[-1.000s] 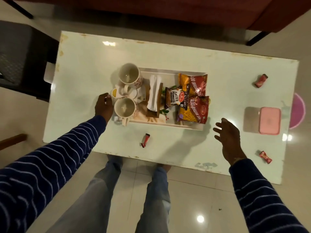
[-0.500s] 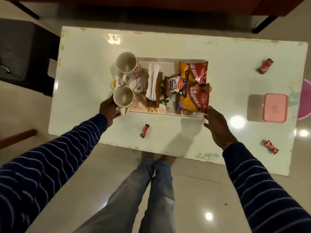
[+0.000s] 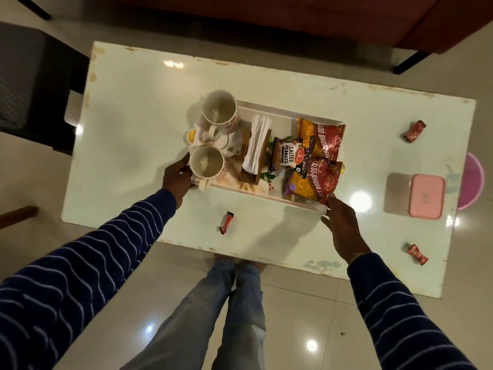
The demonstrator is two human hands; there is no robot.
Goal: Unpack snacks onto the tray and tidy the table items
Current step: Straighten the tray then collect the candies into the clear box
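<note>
A white tray (image 3: 282,112) sits mid-table. It carries two empty mugs (image 3: 220,109), a napkin holder (image 3: 256,152), a salted peanuts packet (image 3: 286,154) and two red-and-yellow snack bags (image 3: 318,178). My left hand (image 3: 176,177) grips the tray's left end by the near mug. My right hand (image 3: 341,225) holds the tray's near right corner. Three small red candies lie loose on the table: one near the front edge (image 3: 226,222), one at the far right (image 3: 414,131), one at the near right (image 3: 417,254).
A pink lidded box (image 3: 426,196) stands on the white table (image 3: 138,108) at the right. A dark chair (image 3: 29,84) is at the left, a red sofa (image 3: 320,17) behind, a pink round object (image 3: 473,188) past the right edge.
My right hand moved from open above the table to the tray's right corner. My left hand shifted down to grip the tray's left end.
</note>
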